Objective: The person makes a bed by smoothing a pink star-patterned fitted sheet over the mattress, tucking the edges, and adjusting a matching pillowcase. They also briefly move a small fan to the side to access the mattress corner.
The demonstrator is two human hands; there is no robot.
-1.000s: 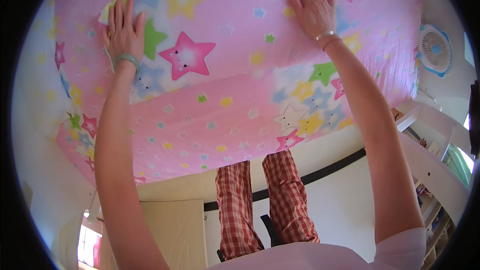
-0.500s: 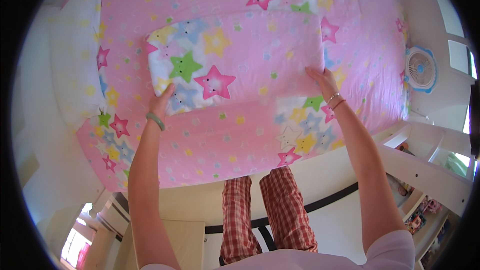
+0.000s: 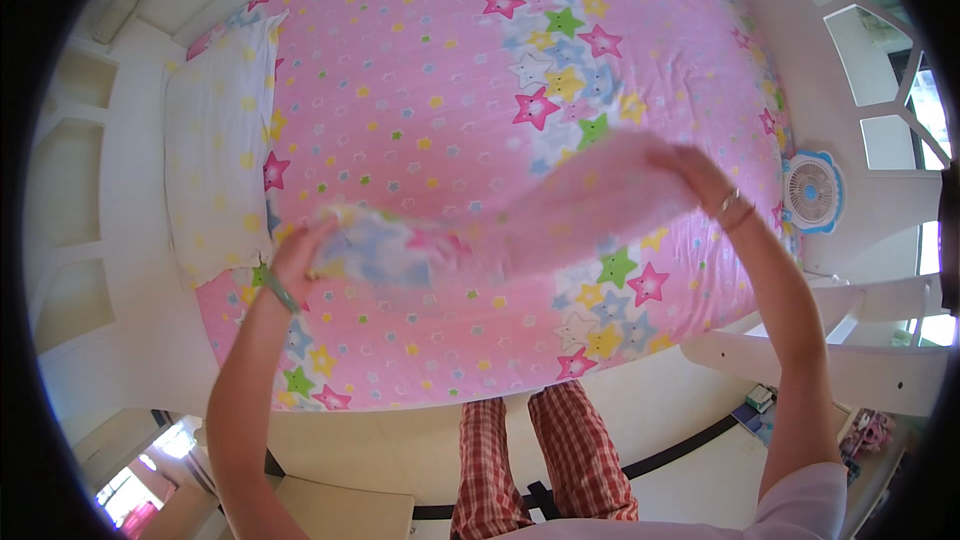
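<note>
A pink pillowcase [image 3: 545, 225] with white, blue and yellow star patches stretches between my two hands, blurred by motion. It sags and twists above the bed, narrow and seen almost edge-on. My left hand [image 3: 303, 250], with a green bangle at the wrist, is closed on its patterned end. The plain pink end is gripped by my right hand [image 3: 692, 178], which wears thin bracelets. Beneath lies a pink bed sheet [image 3: 400, 140] printed with matching stars, spread across the mattress.
A white pillow [image 3: 215, 160] with yellow spots lies at the left end of the bed, by a white headboard [image 3: 135, 180]. A small blue and white fan [image 3: 812, 192] stands at the right end. White shelving [image 3: 850, 380] is at the lower right.
The pillowcase was held out flat and wide; now it is bent and twisted in the air. My hands have moved apart, and the right one is higher relative to the left.
</note>
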